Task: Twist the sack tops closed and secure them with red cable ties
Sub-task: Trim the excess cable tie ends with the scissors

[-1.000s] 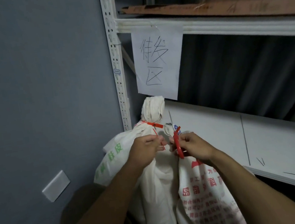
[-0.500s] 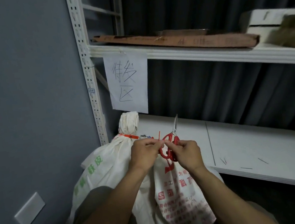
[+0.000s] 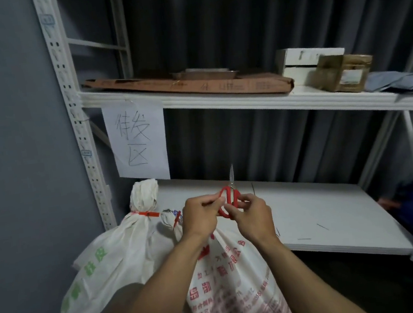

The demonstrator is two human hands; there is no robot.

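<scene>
Two white woven sacks stand by the rack. The left sack (image 3: pixel 114 261), with green print, has its twisted top bound by a red cable tie (image 3: pixel 147 213). The right sack (image 3: pixel 231 283), with red print, has a bunched top with another red cable tie (image 3: pixel 177 218). Above it, both hands meet on red-handled scissors (image 3: pixel 229 200) whose blades point up. My left hand (image 3: pixel 201 216) pinches the left handle loop; my right hand (image 3: pixel 253 214) grips the right loop.
A white lower shelf (image 3: pixel 311 211) lies behind the sacks. The upper shelf (image 3: pixel 245 99) carries flat cardboard (image 3: pixel 191 85) and boxes (image 3: pixel 319 64). A handwritten paper sign (image 3: pixel 137 141) hangs from it. A grey wall is on the left, a dark curtain behind.
The view has tilted upward and right. My hands have come off the right sack's top and risen slightly, holding the scissors with blades upright.
</scene>
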